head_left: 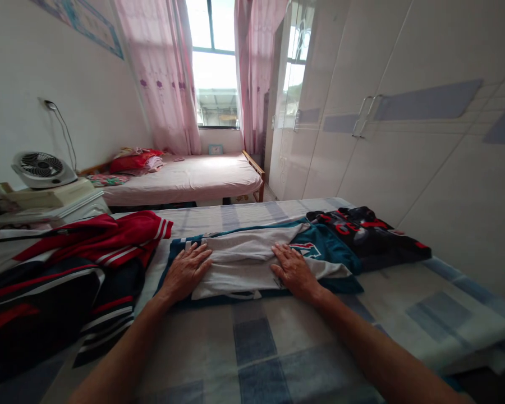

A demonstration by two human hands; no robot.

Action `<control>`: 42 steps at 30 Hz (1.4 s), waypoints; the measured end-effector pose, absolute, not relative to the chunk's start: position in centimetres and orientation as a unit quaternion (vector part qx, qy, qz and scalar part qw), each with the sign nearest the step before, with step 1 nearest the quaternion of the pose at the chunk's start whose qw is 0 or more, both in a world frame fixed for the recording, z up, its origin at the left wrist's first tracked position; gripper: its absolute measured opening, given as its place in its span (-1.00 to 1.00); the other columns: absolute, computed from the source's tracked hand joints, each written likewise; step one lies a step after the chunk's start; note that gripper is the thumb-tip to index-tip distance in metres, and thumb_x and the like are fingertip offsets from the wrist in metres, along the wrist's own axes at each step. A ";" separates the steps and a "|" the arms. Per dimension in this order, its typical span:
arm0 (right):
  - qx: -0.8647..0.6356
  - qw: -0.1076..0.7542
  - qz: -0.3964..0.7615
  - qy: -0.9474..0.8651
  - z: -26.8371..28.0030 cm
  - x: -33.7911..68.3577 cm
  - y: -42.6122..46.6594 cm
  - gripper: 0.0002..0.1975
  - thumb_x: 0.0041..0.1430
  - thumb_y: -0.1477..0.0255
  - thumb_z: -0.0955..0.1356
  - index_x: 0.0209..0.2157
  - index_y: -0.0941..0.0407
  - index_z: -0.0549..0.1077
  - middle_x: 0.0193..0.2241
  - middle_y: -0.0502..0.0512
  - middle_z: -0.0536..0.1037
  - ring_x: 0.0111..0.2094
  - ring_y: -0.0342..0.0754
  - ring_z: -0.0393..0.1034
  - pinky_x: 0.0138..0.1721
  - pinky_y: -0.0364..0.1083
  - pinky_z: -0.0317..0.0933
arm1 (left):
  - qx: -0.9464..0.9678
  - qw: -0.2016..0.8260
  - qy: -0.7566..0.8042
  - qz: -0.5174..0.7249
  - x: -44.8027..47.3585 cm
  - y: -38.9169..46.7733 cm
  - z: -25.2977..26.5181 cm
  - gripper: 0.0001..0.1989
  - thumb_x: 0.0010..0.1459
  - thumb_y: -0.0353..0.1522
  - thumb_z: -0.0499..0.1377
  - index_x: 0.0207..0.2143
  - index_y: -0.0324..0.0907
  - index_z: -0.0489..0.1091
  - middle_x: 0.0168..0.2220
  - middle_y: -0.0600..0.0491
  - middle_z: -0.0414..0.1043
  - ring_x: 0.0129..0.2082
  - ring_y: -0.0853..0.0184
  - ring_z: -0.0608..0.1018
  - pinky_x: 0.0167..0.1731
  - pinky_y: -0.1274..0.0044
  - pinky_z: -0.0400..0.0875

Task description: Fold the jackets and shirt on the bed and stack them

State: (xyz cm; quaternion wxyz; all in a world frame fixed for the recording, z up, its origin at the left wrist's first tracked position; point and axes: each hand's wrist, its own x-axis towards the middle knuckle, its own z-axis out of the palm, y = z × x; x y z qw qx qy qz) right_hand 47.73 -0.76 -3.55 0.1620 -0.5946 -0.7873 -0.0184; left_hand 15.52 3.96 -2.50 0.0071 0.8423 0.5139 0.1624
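A teal garment with light grey sleeves lies flat on the bed in front of me, its sleeves laid across the body. My left hand rests palm down on its left end, fingers spread. Further right, my right hand presses flat on the grey cloth beside a red and white letter print. Neither hand grips the fabric. A black garment with red print touches the teal one's right end. To the left lies a red and navy jacket with white stripes.
The checked bedsheet spreads under the clothes. A small fan stands on boxes at the left. Beyond is a second bed with a pink sheet and a red bundle. White wardrobes line the right side.
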 end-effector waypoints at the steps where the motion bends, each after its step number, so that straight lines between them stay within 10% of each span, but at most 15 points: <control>1: -0.599 0.161 -0.016 -0.785 -3.8 47.5 -1.1 -0.45 0.28 0.20 0.09 0.21 0.17 0.15 0.24 0.17 0.12 0.26 0.06 -0.07 0.21 0.07 -0.14 | 0.840 0.006 0.517 0.165 15.5 4.0 -2.6 -0.52 0.26 -0.15 -0.15 0.09 -0.10 0.32 0.21 0.01 0.19 0.25 0.14 0.12 0.18 0.23 0.03; 18: -0.587 0.172 -0.052 -0.789 -4.4 48.2 -0.5 -0.49 0.27 0.27 0.11 0.17 0.21 0.22 0.21 0.21 0.19 0.21 0.04 0.06 0.19 0.05 -0.05 | 0.783 0.080 0.549 0.282 15.5 3.7 -2.2 -0.62 0.23 -0.21 -0.07 -0.06 -0.07 0.44 0.11 0.12 0.34 0.18 0.32 0.27 0.18 0.46 0.07; 24: -0.587 0.170 -0.059 -0.790 -4.4 48.2 -0.5 -0.49 0.28 0.27 0.10 0.17 0.21 0.22 0.21 0.20 0.19 0.21 0.04 0.07 0.19 0.06 -0.04 | 0.625 0.096 0.678 0.374 12.0 3.8 -1.6 -0.59 0.20 -0.25 -0.11 -0.10 -0.26 0.40 0.03 -0.17 0.38 0.09 0.17 0.37 0.09 0.41 0.19; 31: -0.583 0.173 -0.063 -0.791 -4.8 48.4 -0.3 -0.48 0.27 0.27 0.10 0.17 0.22 0.22 0.20 0.21 0.20 0.20 0.05 0.07 0.19 0.06 -0.03 | 0.520 0.284 0.719 0.363 9.0 4.5 -0.9 -0.59 0.03 -0.04 0.08 -0.51 -0.23 0.37 -0.54 -0.05 0.47 -0.43 0.18 0.56 -0.46 0.52 0.39; 42: -0.589 0.172 -0.060 -0.788 -4.7 48.2 -0.4 -0.48 0.28 0.27 0.09 0.17 0.22 0.23 0.20 0.20 0.20 0.21 0.05 0.06 0.19 0.04 -0.05 | 0.413 0.513 0.670 0.342 10.6 5.1 1.2 -0.52 -0.20 0.01 0.27 -0.39 -0.21 0.46 -0.43 -0.05 0.54 -0.39 0.19 0.57 -0.48 0.50 0.46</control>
